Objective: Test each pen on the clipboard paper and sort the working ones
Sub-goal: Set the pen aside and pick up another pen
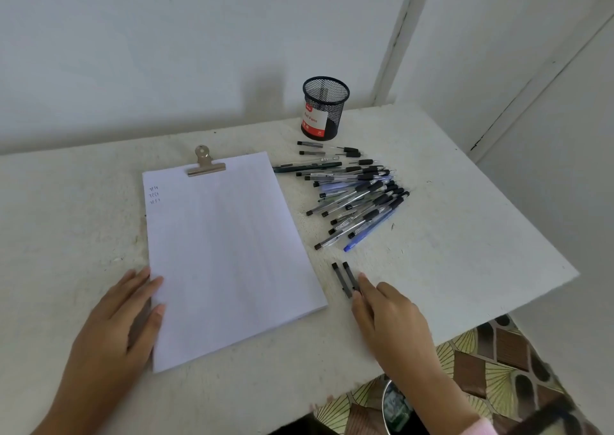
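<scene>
We log our right hand (388, 311), fingers straight, touching the near ends of two black caps (345, 278); the pen pile (362, 195) lies beyond, barrels slanting rightward; the left hand (126, 318) rests flat on the paper (226, 252).

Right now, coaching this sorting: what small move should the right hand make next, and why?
Probably lift one pen from the pile: the right hand holds none, its fingers only touch two black caps, while the left hand rests on the paper.
</scene>
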